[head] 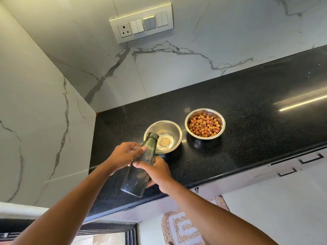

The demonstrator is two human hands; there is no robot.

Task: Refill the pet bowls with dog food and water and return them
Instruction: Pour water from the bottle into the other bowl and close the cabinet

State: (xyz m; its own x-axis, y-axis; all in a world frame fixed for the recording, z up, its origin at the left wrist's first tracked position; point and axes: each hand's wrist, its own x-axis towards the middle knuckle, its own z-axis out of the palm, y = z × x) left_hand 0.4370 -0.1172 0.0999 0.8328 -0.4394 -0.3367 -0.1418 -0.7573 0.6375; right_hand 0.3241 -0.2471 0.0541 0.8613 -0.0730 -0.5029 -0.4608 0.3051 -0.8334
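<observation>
Steel water bowl [163,136] near counter edge [212,177], both hands [124,154] [155,172] gripping tilted bottle [139,167], bare counter right.

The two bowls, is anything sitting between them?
No. In the head view, only bare black counter shows between the water bowl and the dog food bowl; they stand apart.

No legible text, label, brand or number anywhere. Clear bottle [139,165]: bare glass, no sticker or print. Switch plate [141,23] on the marble wall: unmarked rockers and a socket, no lettering. Floor mat [184,225]: a blocky pale pattern, partly hidden, not readable as a letter.
</observation>
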